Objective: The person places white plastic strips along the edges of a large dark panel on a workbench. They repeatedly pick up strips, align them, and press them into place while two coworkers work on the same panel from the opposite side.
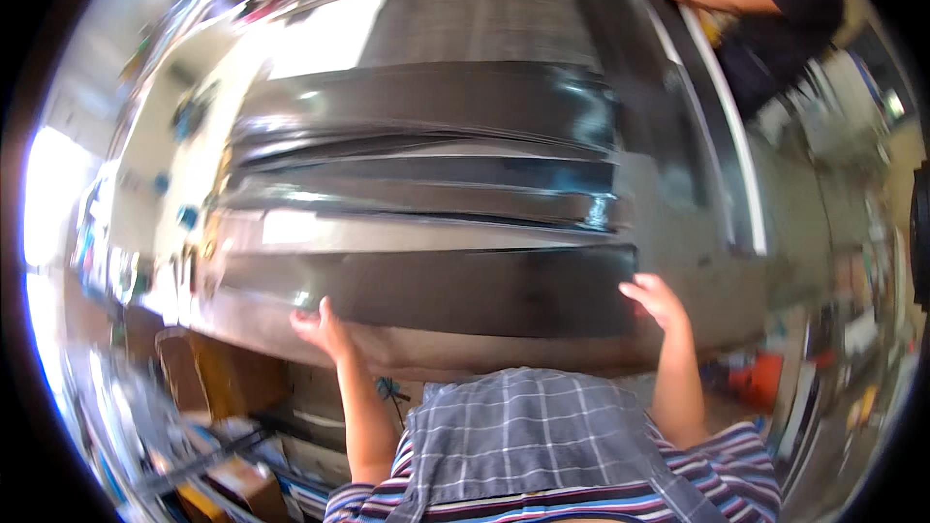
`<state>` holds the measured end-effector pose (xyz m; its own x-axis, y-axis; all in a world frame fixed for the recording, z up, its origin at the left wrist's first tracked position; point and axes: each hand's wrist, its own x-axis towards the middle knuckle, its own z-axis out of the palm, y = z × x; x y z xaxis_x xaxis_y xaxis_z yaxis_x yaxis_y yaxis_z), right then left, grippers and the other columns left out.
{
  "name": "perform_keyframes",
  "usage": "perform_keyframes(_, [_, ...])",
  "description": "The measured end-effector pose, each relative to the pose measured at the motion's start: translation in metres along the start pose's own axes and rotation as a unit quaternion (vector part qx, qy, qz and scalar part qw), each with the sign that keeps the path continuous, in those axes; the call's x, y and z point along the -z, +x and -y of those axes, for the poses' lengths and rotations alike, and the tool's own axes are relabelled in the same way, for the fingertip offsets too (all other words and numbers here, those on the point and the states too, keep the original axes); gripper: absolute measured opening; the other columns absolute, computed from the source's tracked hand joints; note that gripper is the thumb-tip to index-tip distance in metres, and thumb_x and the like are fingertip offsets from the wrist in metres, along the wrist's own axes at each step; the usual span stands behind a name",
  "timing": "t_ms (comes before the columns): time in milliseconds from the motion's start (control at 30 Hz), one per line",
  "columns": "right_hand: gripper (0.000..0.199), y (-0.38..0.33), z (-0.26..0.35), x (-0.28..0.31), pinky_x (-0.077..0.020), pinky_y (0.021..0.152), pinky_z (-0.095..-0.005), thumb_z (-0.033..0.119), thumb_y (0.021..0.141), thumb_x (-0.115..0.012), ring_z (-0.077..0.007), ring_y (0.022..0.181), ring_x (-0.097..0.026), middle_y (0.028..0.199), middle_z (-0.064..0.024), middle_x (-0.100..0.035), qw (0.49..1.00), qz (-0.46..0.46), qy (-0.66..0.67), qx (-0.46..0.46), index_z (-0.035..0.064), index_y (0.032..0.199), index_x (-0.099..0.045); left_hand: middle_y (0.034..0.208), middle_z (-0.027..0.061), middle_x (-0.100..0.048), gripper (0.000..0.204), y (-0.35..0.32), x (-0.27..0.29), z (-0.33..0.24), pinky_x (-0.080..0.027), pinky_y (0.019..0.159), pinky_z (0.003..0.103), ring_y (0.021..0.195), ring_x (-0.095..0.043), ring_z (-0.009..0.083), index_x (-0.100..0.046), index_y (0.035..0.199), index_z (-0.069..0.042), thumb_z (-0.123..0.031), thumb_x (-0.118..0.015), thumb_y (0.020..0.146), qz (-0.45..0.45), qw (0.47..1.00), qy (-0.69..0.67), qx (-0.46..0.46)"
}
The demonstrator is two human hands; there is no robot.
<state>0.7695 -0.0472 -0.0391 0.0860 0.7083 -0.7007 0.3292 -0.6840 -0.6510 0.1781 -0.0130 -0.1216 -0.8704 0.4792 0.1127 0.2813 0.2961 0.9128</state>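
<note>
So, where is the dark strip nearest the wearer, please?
In the head view, the dark strip lies centre-front on the table, with left hand at its front edge, right hand by its right end.

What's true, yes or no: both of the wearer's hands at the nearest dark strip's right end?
No, only the right hand is there; the left hand is by the near edge of the dark strip.

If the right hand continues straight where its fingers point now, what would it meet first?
The right hand would probably meet the right end of the nearest dark glossy strip; whether they touch is unclear.
</note>
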Motion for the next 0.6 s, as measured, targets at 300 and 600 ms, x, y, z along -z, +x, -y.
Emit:
perform_keyframes(300, [0.024, 0.007, 0.063, -0.041, -0.0507, 0.068, -0.0240, 0.019, 0.089, -0.067, -0.0106, 0.077, -0.062, 0.087, -0.0052, -0.067, 0.964, -0.139, 0.156, 0.168, -0.0013, 0.101, -0.062, 0.150, 0.0202, -0.028, 0.072, -0.118, -0.020, -0.090, -0.019, 0.112, 0.058, 0.140, -0.022, 0.0399, -0.041, 0.139, -0.007, -0.039, -0.069, 0.081, 0.398, 0.803, 0.305, -0.323])
perform_keyframes(600, [0.032, 0.067, 0.102, -0.057, -0.0513, 0.071, -0.0309, 0.027, 0.092, -0.058, -0.0177, 0.088, -0.064, 0.104, -0.0085, -0.066, 0.919, -0.120, 0.366, 0.082, 0.0052, 0.115, -0.058, 0.149, 0.0194, -0.030, 0.065, -0.129, -0.029, -0.094, -0.017, 0.112, 0.058, 0.141, -0.021, 0.0387, -0.045, 0.135, -0.006, -0.033, -0.069, 0.080, 0.398, 0.807, 0.266, -0.346])
